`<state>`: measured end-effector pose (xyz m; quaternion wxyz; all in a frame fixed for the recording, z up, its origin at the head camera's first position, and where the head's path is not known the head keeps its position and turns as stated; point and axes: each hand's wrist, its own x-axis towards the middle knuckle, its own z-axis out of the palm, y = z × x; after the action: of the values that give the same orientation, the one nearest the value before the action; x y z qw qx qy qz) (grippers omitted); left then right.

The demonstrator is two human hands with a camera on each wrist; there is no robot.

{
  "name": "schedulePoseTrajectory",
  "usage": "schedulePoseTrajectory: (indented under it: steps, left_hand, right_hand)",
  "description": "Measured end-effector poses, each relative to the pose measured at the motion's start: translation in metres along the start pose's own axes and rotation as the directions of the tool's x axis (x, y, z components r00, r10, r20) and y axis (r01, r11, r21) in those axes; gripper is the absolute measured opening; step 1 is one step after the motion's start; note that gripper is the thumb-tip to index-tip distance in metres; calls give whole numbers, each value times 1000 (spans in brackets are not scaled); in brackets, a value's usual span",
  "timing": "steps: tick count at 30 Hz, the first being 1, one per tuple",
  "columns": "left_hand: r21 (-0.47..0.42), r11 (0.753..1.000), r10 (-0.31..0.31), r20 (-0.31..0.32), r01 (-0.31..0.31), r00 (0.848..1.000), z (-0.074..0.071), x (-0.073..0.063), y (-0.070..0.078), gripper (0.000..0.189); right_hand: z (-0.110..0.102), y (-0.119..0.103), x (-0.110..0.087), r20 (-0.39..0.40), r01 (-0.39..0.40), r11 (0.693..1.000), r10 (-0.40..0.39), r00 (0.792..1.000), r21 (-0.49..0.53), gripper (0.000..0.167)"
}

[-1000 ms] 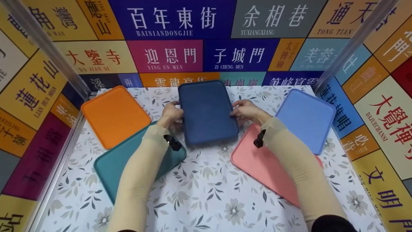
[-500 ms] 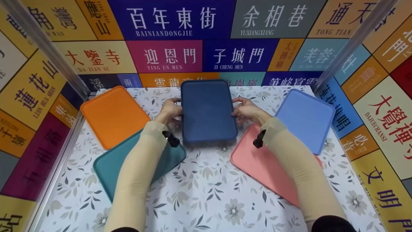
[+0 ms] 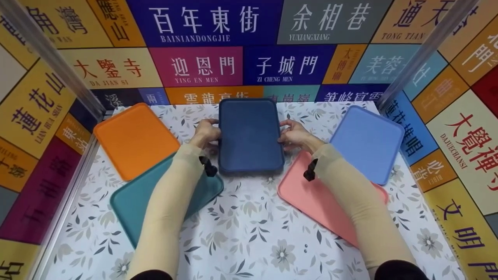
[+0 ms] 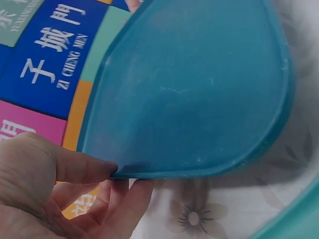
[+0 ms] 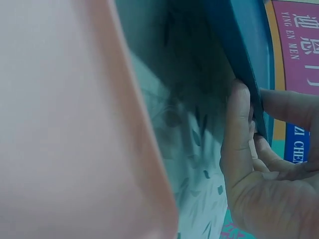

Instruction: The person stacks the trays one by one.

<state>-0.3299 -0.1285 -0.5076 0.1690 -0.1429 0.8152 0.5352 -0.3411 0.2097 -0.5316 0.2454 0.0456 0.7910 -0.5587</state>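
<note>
Fingers of the left hand [image 3: 207, 133] and right hand [image 3: 298, 136] pinch opposite long rims of the dark-blue, rounded rectangular tray [image 3: 251, 134], above the white floral-patterned table [image 3: 243, 249]. Probably light and stiff, it suits these side grips.

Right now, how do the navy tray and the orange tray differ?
The left hand and right hand grip the navy tray; the orange tray lies untouched. In the head view, the navy tray looks nearly straight; the orange tray is angled. Both have rounded corners.

Past the tabletop's far edge [image 3: 186, 111], we read "BAINIANDONGJIE" on a blue panel [image 3: 208, 21], "YUXIANGXIANG" on a grey panel [image 3: 330, 22].
</note>
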Motion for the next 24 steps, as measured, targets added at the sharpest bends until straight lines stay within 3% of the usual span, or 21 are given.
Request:
schedulePoseTrajectory:
  steps: [3, 8, 11, 14, 19, 24]
  left_hand:
    - [55, 998, -12, -2, 12, 1000, 3, 8, -4, 66]
    - [103, 994, -38, -4, 38, 999, 11, 49, -22, 71]
    - [154, 987, -39, -37, 44, 999, 16, 68, -31, 68]
    - [196, 980, -25, -63, 37, 998, 18, 74, -36, 66]
    - [253, 967, 1, -76, 18, 997, 20, 74, -39, 66]
    - [241, 970, -24, -51, 35, 998, 20, 58, -31, 64]
  right_hand:
    - [2, 4, 2, -12, -5, 1000, 5, 1000, -2, 69]
    - [5, 10, 5, -32, -22, 1000, 21, 999, -15, 69]
    - [7, 13, 6, -56, -16, 1000, 15, 998, -21, 68]
    - [8, 14, 6, -82, -8, 1000, 5, 997, -29, 69]
    - [11, 14, 6, -108, -15, 998, 9, 994, -60, 72]
    - [14, 13, 6, -130, -41, 994, 28, 991, -97, 74]
